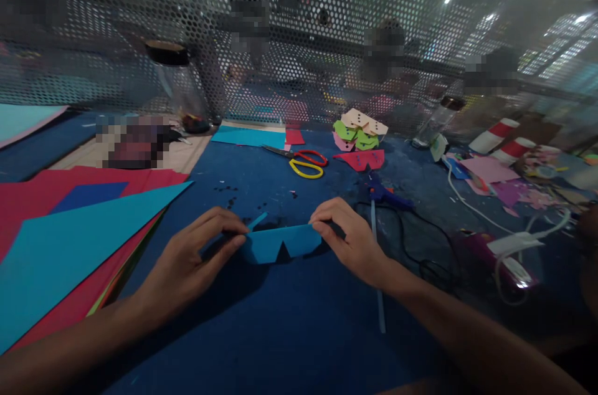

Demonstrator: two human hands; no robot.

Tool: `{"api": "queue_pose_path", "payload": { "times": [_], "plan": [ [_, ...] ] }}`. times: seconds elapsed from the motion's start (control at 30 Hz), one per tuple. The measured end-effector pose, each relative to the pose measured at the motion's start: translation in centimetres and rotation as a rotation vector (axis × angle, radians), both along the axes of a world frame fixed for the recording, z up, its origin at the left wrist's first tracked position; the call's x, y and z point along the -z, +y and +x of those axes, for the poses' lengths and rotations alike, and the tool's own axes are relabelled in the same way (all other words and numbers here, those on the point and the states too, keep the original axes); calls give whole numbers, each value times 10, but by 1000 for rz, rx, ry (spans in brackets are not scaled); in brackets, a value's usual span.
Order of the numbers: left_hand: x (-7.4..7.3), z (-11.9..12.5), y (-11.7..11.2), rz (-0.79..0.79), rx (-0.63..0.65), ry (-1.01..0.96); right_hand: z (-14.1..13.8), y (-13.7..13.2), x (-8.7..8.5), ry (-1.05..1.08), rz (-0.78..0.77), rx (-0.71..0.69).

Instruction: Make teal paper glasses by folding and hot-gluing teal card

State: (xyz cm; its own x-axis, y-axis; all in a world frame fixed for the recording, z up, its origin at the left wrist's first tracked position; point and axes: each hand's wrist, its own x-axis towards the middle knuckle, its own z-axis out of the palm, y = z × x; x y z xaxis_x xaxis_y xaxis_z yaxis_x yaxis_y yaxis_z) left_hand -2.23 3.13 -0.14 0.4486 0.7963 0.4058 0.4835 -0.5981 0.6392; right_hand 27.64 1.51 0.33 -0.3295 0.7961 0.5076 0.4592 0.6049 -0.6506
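Observation:
Between my two hands is a blue paper cutout (266,247) shaped like glasses, with a V notch in its lower edge. My left hand (205,248) pinches its left end, and my right hand (348,239) pinches the upper right corner. A narrow blue paper strip (258,220) sticks up behind the left end. Scissors (306,161) with red and yellow handles lie beyond the cutout. To the right of them rests a pink paper cutout (367,160) with a similar notch. A blue glue gun (385,192) with a long glue stick (375,227) lies close by my right hand.
Large coloured sheets (93,233) cover the left side. Green, cream and pink cutouts (359,130) are piled near the perforated metal screen (289,40). A jar (180,90) stands at back left. Black cable (411,252), a power strip (514,264) and paper scraps (495,167) occupy the right.

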Motion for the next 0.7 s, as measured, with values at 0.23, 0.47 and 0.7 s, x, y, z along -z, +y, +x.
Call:
{"api": "queue_pose_path", "payload": {
  "times": [0.23, 0.47, 0.7],
  "plan": [
    [3, 0, 2, -4, -5, 10, 0, 1, 1, -11, 13, -3],
    [1, 1, 0, -13, -11, -2, 0, 1, 2, -14, 43, -12],
    [2, 0, 1, -3, -4, -6, 0, 1, 2, -26, 62, -7]
  ]
}}
